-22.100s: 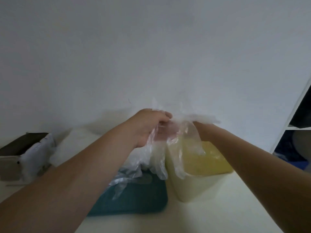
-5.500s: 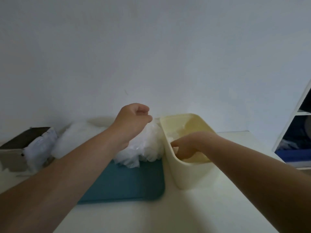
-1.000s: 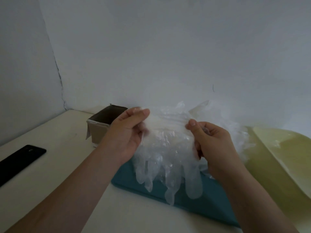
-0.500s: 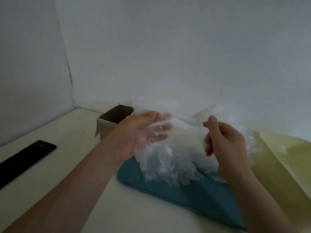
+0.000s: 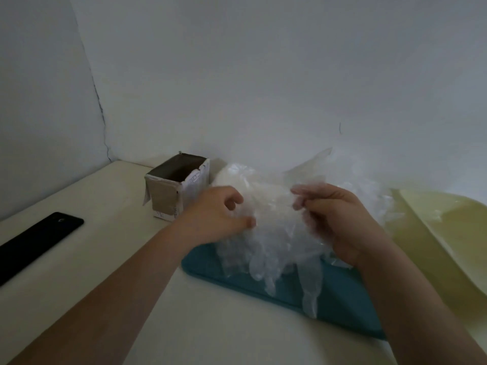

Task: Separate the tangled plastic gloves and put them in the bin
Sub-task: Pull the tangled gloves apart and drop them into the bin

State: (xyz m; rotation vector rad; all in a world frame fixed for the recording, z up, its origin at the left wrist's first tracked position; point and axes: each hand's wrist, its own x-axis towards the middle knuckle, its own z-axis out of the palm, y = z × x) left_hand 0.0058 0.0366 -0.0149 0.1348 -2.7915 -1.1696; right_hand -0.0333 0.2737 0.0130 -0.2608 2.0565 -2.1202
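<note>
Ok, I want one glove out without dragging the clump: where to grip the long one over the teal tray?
Probably the dangling glove by its hanging tips, pinched from the near side: they droop free below the clump, above the tray, while its cuff is lost in the tangle.

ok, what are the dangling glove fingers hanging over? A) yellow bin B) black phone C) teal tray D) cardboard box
C: the plastic gloves, gripped by the left hand and right hand, dangle their fingers over the teal tray.
</note>
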